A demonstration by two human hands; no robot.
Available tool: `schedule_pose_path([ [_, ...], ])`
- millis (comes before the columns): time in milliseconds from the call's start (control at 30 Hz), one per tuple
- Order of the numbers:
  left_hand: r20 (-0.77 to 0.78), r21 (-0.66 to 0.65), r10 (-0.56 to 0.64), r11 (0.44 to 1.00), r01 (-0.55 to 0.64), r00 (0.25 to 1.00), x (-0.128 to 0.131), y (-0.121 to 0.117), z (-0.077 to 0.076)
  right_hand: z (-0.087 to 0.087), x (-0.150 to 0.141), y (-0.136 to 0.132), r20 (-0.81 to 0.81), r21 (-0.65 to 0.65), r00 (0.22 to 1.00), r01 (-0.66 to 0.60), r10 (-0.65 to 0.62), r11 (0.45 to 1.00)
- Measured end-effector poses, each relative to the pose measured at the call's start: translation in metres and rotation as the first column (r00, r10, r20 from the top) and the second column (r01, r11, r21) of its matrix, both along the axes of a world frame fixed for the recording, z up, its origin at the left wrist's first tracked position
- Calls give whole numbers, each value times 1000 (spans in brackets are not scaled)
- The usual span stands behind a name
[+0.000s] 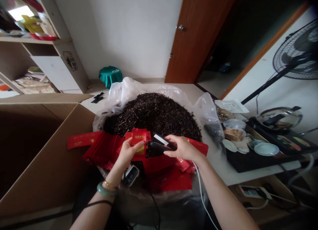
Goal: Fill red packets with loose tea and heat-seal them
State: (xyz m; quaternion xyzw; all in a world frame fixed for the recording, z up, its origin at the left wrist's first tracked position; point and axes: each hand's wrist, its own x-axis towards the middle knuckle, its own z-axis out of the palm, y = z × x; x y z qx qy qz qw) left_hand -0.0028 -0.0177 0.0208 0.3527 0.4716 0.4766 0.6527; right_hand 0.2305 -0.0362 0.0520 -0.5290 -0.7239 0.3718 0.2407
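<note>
My left hand (129,149) pinches a small red tea packet (139,137) with gold print, holding it upright above the pile. In my right hand (182,146) is a black hand-held bag sealer (159,147) with a white strip on top. Its jaws are apart, and their tip is beside the packet's right edge. Behind both hands, a big mound of dark loose tea leaves (156,112) lies in a clear plastic bag (129,86). Many more red packets (169,177) are spread below and around my hands. A small white device with a dark screen (131,174) sits under my left wrist.
An open cardboard box (79,130) stands at the left. On the right, a black tea tray (240,163) holds plastic tubs, lids and a glass kettle (280,118). A standing fan (298,54) leans in at the right. A white cable (198,183) runs beneath my right forearm.
</note>
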Motion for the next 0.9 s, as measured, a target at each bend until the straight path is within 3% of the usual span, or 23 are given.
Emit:
schedule_pose_path([
  [200, 98, 3, 264, 964, -266, 959, -14, 7, 9, 0, -19, -8, 295, -14, 951, -88, 88, 996],
  [400, 120, 27, 319, 946, -324, 940, -23, 12, 11, -2, -40, -13, 544, -28, 831, -125, 120, 992],
  [600, 124, 16, 326, 944, -331, 937, -25, 14, 10, -4, -46, -14, 610, -47, 780, -142, 140, 989],
  [767, 207, -23, 543, 834, -551, 814, -30, 19, 17, -4, -47, -16, 622, -63, 767, -149, 155, 987],
  [900, 244, -78, 560, 825, -560, 792, -32, 21, 20, -6, -46, -17, 610, -61, 777, -150, 155, 987],
])
